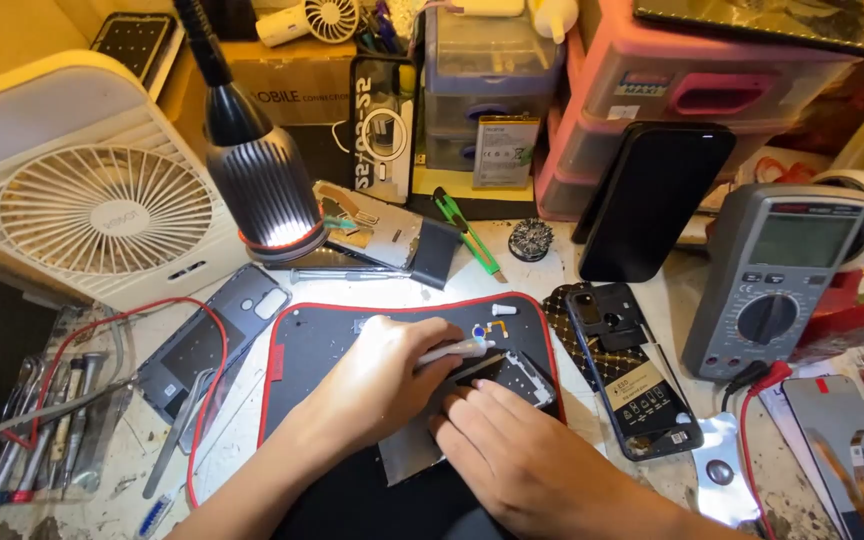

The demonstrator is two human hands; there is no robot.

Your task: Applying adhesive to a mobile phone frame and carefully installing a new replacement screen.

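At the far edge of the bench (512, 275), a brown cardboard box (277, 95) printed with dark lettering is seen behind the lamp (262, 185), and a flat white-and-green labelled pack (504, 152) is propped against grey-lilac plastic drawers (487, 70). To the right, pink plastic drawers (682, 85) carry a small label strip; their contents cannot be made out. An opened phone (624, 375) with a yellowish label lies right of the red-edged black mat (302, 350). On that mat, near the middle, a phone frame (472, 385) is pressed down by the right hand (522, 455), fingers flat and together. A white pen-like tool (457, 350) is pinched in the fingers of the left hand (372, 385), its tip over the frame.
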